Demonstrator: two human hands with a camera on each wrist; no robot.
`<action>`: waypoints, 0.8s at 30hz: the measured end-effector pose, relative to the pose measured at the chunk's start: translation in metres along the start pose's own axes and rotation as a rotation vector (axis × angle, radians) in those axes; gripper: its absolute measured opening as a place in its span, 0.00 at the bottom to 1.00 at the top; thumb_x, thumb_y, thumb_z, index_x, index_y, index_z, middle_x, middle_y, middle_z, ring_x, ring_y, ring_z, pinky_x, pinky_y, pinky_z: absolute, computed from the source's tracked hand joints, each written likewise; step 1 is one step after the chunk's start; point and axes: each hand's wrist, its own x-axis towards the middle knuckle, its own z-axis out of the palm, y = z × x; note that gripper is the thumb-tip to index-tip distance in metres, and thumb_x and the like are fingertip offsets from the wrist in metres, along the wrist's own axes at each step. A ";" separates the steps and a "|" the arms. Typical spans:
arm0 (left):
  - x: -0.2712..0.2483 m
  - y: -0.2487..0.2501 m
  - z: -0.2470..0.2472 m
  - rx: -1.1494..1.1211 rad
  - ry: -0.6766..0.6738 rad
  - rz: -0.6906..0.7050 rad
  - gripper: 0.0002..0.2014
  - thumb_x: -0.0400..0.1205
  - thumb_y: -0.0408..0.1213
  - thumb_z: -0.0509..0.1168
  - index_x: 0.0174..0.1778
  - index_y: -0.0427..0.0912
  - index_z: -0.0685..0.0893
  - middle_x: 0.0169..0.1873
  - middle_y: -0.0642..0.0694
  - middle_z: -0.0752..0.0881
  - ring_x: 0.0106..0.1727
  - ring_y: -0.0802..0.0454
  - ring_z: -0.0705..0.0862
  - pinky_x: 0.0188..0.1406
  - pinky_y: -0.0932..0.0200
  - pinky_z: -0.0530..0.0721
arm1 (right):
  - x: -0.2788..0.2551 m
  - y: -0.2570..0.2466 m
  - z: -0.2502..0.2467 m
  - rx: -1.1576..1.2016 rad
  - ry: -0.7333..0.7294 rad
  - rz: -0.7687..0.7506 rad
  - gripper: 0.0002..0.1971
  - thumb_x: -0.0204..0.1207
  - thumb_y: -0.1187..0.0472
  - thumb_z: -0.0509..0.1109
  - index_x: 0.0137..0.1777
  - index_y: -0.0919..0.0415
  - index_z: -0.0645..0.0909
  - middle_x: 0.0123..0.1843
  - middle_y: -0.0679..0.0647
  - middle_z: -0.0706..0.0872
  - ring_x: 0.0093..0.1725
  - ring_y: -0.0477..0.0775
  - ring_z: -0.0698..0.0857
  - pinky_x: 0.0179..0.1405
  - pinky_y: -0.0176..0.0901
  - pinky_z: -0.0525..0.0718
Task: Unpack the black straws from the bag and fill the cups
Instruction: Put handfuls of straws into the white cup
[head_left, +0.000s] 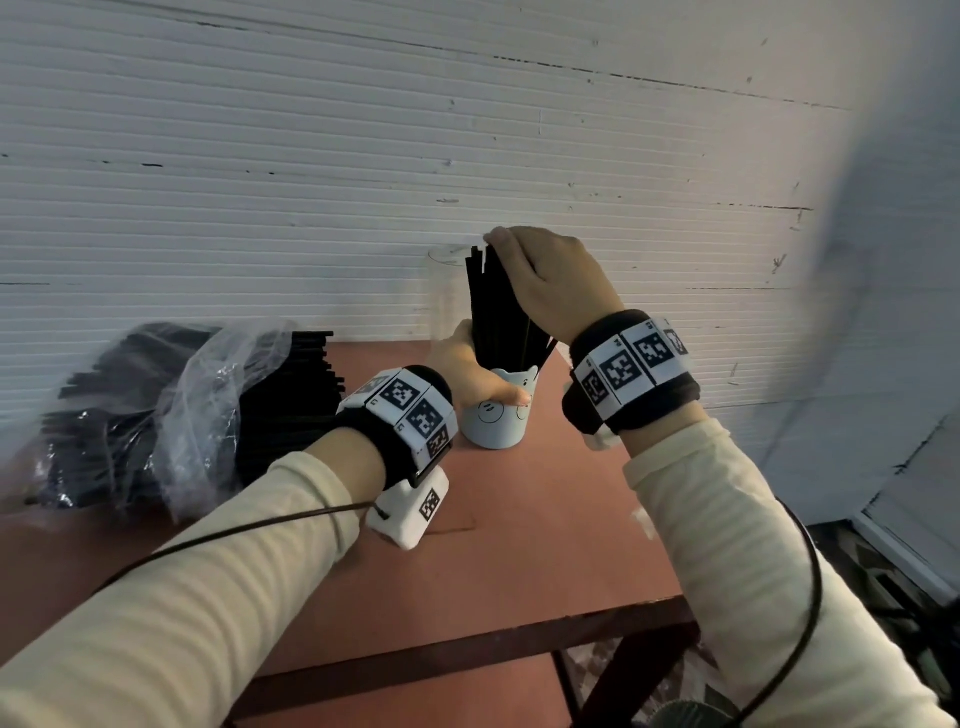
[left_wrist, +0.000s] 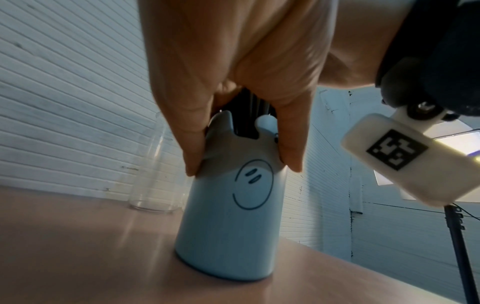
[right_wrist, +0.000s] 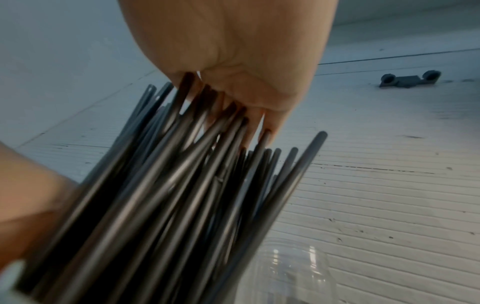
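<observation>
Head view: my left hand (head_left: 470, 371) grips the blue cup (head_left: 496, 415) at the table's (head_left: 545, 519) 12 o'clock edge; my right hand (head_left: 545, 283), fingers flat, presses the straws (head_left: 496, 312), long axis upright, tops toward 11 o'clock. Left wrist view: thumb and fingers (left_wrist: 189, 131) clasp the rim. Right wrist view: the bundle fans; next, I judge, comes the clear cup (right_wrist: 291, 273), calling for another handful from the bag (head_left: 171, 410).

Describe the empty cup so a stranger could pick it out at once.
Start at the reddish table against the white ribbed wall. Near its back edge stands a pale blue cup with a smiley face, packed with black straws. Just left of it and behind is the clear cup: see-through, plain and with no straws.
</observation>
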 end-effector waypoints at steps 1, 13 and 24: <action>-0.002 0.001 0.001 0.003 0.002 -0.005 0.59 0.50 0.50 0.84 0.78 0.47 0.65 0.68 0.48 0.80 0.69 0.46 0.78 0.70 0.45 0.78 | 0.000 0.000 -0.001 0.015 0.013 -0.011 0.22 0.88 0.51 0.51 0.61 0.64 0.83 0.60 0.56 0.86 0.60 0.55 0.83 0.64 0.46 0.78; -0.040 0.003 -0.037 -0.031 0.223 0.023 0.31 0.77 0.38 0.73 0.76 0.47 0.71 0.65 0.46 0.81 0.61 0.50 0.82 0.50 0.60 0.79 | -0.023 -0.046 -0.014 0.273 0.327 -0.141 0.08 0.67 0.72 0.59 0.40 0.65 0.79 0.40 0.54 0.81 0.40 0.48 0.78 0.40 0.34 0.75; -0.101 -0.050 -0.138 0.053 0.612 0.079 0.09 0.75 0.36 0.70 0.46 0.56 0.84 0.46 0.52 0.85 0.42 0.56 0.82 0.38 0.61 0.77 | -0.040 -0.092 0.059 0.286 -0.528 0.121 0.12 0.81 0.57 0.66 0.61 0.57 0.83 0.57 0.49 0.86 0.56 0.49 0.83 0.52 0.34 0.76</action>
